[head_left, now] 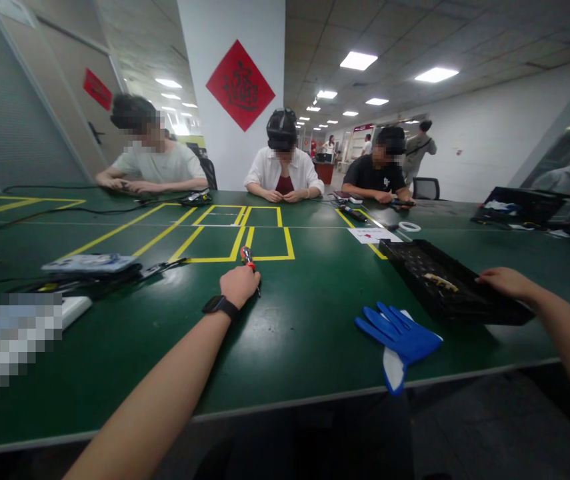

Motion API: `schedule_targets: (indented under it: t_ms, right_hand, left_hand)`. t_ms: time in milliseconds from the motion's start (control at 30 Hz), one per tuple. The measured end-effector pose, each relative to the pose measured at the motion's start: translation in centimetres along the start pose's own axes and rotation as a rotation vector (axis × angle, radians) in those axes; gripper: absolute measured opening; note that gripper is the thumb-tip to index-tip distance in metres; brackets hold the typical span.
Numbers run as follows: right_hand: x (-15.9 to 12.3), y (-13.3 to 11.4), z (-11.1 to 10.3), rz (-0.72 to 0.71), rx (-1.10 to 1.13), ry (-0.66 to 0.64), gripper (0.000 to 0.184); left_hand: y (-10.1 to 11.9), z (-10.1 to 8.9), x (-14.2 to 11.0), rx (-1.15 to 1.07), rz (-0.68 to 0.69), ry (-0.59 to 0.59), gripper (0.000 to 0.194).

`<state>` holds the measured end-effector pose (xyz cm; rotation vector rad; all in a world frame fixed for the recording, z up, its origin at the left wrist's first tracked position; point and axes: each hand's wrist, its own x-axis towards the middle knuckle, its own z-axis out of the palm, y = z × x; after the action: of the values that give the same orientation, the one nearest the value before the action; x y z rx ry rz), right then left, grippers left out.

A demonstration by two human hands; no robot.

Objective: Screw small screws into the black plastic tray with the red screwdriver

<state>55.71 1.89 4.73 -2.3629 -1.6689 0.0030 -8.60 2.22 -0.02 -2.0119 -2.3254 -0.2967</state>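
My left hand (239,285), with a black watch on its wrist, is closed round a screwdriver (246,253). The red-and-clear handle end sticks out past my fingers, and the dark shaft points back toward me, close to the tabletop. At the right, my right hand (507,283) grips the near right edge of a black tray (469,313); my thumb is over the rim and the other fingers are mostly hidden. The tray's near right end looks slightly raised. Inside lie a pale beige object (441,283) and small bits too tiny to name. A blue-and-white glove (405,337) rests between my hands.
Yellow tape rectangles (267,258) mark the green table (309,367). Cables and a stacked light-coloured box (89,263) lie at the left. Beyond the tray are a printed sheet (372,236) and a white tape roll (409,227). Several people sit across the table.
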Motion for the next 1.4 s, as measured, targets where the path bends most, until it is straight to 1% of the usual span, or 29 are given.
schedule_targets:
  t_ms: [67,100,200,267,367,433,467,533,633,700,833,933,1000,1067,1133,1167,1200,1233,1267,1300,1333,1367,1400]
  right_hand:
    - [-0.4,-0.7,-1.4,-0.003,0.042,-0.105,0.021]
    - [-0.7,-1.3,-2.0,-0.005,0.071,-0.128,0.02]
    - [-2.0,-4.2,-3.6,-0.044,0.182,-0.095,0.02]
    - [-3.3,-7.4,-4.2,-0.104,0.252,-0.097,0.02]
    - [-5.5,-13.5,-4.5,-0.161,0.298,-0.173,0.027]
    - [-6.9,-18.0,-4.1,-0.203,0.241,-0.169,0.03]
    - [-7.5,-20.1,-3.7,-0.259,0.218,-0.167,0.03]
    - [-8.6,-24.0,-2.6,-0.38,0.168,-0.202,0.026]
    - [-10.3,-28.7,-0.1,-0.479,0.133,-0.25,0.025]
    - [-11.4,-31.1,1.8,-0.531,0.109,-0.233,0.024]
    - [-13.3,-34.6,5.1,-0.479,0.067,-0.17,0.029]
    - [-13.7,-36.1,6.5,-0.467,0.047,-0.159,0.032]
    - [-13.7,-36.8,6.7,-0.47,0.027,-0.168,0.033]
    - [-13.7,-37.4,6.3,-0.471,-0.003,-0.156,0.036]
    - [-14.0,-38.2,5.4,-0.479,-0.007,-0.07,0.044]
    - [-14.2,-38.8,4.9,-0.504,0.026,0.009,0.048]
    - [-14.5,-39.4,4.5,-0.546,0.101,0.075,0.051]
    - [-14.9,-40.2,4.1,-0.626,0.222,0.092,0.051]
    - [-15.3,-41.0,3.9,-0.725,0.379,0.073,0.048]
    - [-15.7,-41.8,3.8,-0.817,0.555,0.021,0.044]
    - [-16.1,-42.6,3.8,-0.868,0.722,-0.015,0.04]
    - [-16.4,-43.4,3.9,-0.863,0.873,-0.019,0.039]
    - [-16.5,-44.0,4.0,-0.841,1.008,-0.012,0.037]
  left_hand:
    - [0.0,0.1,0.0,-0.004,0.005,0.009,0.044]
    - [0.0,0.1,0.0,-0.007,0.006,0.012,0.043]
    - [0.0,0.2,0.1,-0.013,0.002,0.013,0.043]
    - [0.1,0.2,0.1,-0.015,-0.001,0.018,0.044]
    - [0.1,0.1,0.1,-0.017,-0.008,0.016,0.043]
    - [0.0,0.1,0.2,-0.016,-0.016,0.014,0.042]
    - [-0.1,0.1,0.3,-0.015,-0.016,0.017,0.042]
    - [-0.3,0.2,0.5,-0.012,-0.016,0.03,0.042]
    - [-0.6,0.5,0.7,-0.014,-0.035,0.05,0.044]
    - [-0.8,0.5,0.8,-0.024,-0.052,0.054,0.045]
    - [-1.0,0.3,1.0,-0.103,-0.08,0.046,0.046]
    - [-1.3,0.0,1.4,-0.2,-0.135,0.041,0.048]
    - [-1.4,-0.3,1.5,-0.242,-0.151,0.06,0.047]
    - [-1.2,-0.8,1.3,-0.241,-0.14,0.123,0.047]
    - [-0.4,-1.6,0.7,-0.206,-0.098,0.22,0.048]
    - [0.1,-2.1,0.3,-0.185,-0.063,0.261,0.05]
    - [0.8,-2.5,-0.2,-0.17,-0.016,0.294,0.051]
    - [1.5,-3.1,-0.8,-0.16,0.044,0.309,0.052]
    - [2.3,-3.5,-1.4,-0.153,0.117,0.314,0.052]
    - [3.0,-4.0,-2.1,-0.146,0.187,0.305,0.052]
    - [3.7,-4.4,-2.7,-0.138,0.25,0.287,0.052]
    - [4.3,-4.7,-3.2,-0.135,0.294,0.269,0.051]
    - [4.8,-5.0,-3.7,-0.147,0.311,0.265,0.05]
